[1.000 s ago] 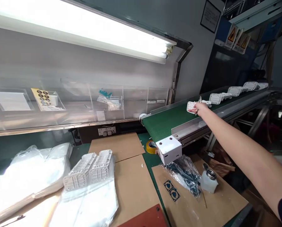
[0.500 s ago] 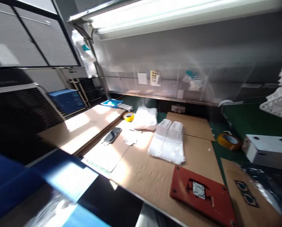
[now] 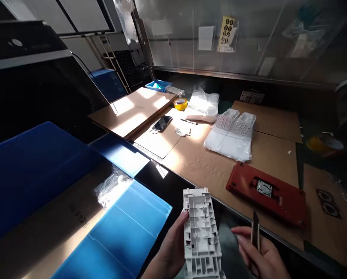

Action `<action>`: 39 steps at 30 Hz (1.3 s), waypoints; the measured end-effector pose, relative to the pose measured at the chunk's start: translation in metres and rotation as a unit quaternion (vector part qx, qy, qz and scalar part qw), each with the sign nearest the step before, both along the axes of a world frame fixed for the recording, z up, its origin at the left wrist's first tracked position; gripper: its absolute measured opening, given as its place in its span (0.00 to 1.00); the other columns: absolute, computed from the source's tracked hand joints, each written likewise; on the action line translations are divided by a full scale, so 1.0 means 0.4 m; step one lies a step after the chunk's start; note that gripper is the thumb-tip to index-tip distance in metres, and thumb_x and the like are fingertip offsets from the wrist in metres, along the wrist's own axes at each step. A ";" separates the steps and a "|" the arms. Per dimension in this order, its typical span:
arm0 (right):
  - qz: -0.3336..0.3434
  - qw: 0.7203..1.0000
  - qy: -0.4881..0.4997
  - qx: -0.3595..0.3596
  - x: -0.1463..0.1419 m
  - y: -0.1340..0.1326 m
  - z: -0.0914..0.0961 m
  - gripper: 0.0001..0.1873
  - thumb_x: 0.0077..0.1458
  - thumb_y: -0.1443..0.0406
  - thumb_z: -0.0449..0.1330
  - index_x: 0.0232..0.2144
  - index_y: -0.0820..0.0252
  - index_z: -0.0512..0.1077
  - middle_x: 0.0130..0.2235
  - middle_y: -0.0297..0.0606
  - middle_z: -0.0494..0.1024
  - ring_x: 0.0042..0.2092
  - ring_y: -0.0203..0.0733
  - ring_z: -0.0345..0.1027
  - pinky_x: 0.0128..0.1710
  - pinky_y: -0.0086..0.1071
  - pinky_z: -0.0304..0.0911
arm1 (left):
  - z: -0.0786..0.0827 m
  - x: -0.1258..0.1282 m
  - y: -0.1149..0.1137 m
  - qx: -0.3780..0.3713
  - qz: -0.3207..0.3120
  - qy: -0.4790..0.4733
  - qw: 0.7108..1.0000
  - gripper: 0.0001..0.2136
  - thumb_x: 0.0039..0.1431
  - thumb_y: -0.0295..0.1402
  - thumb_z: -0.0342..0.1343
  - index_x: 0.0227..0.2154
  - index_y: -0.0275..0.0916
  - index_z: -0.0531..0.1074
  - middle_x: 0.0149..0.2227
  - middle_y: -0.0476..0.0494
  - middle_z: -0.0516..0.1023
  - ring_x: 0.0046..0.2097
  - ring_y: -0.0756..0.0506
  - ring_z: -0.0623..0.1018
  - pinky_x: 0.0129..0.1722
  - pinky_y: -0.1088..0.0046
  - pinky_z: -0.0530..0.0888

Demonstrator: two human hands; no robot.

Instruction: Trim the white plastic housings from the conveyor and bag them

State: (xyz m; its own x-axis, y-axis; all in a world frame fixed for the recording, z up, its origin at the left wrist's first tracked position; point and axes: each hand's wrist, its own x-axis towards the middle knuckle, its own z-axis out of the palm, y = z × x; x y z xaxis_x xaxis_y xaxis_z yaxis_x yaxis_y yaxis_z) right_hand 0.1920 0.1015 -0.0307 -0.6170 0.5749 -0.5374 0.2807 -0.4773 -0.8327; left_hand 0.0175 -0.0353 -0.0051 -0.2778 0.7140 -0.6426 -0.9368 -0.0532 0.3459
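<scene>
My left hand (image 3: pixel 173 240) is closed around the left edge of a long white moulded plastic part (image 3: pixel 201 228), ribbed inside with many small compartments. It is held up at the bottom middle, in front of the bench edge. To its right, my right hand (image 3: pixel 260 252) is closed on a slim dark-tipped hand tool (image 3: pixel 255 228) that points upward; its exact kind is unclear. The tool and the part are apart. Beyond my right hand, a red fixture plate (image 3: pixel 269 201) lies on the cardboard, with a small square metal piece (image 3: pixel 264 188) at its centre.
Stacked clear plastic bags (image 3: pixel 228 143) with white parts on top lie mid-bench. Behind are another white bag pile (image 3: pixel 202 104), yellow tape (image 3: pixel 180 104) and a phone (image 3: pixel 162 123). An open blue box (image 3: pixel 126 228) stands at the left, below the bench.
The view has tilted down and turned left. Both my hands have come into view, the left with the white plastic part and the right with the slim tool.
</scene>
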 end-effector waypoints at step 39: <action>-0.110 0.991 0.009 -0.073 0.020 -0.046 -0.017 0.19 0.52 0.52 0.70 0.38 0.57 0.73 0.23 0.28 0.68 0.22 0.32 0.55 0.21 0.27 0.55 | -0.017 0.088 0.057 -0.075 -0.103 -0.197 0.972 0.24 0.66 0.45 0.51 0.54 0.30 0.74 0.41 0.34 0.84 0.45 0.33 0.83 0.48 0.57 0.77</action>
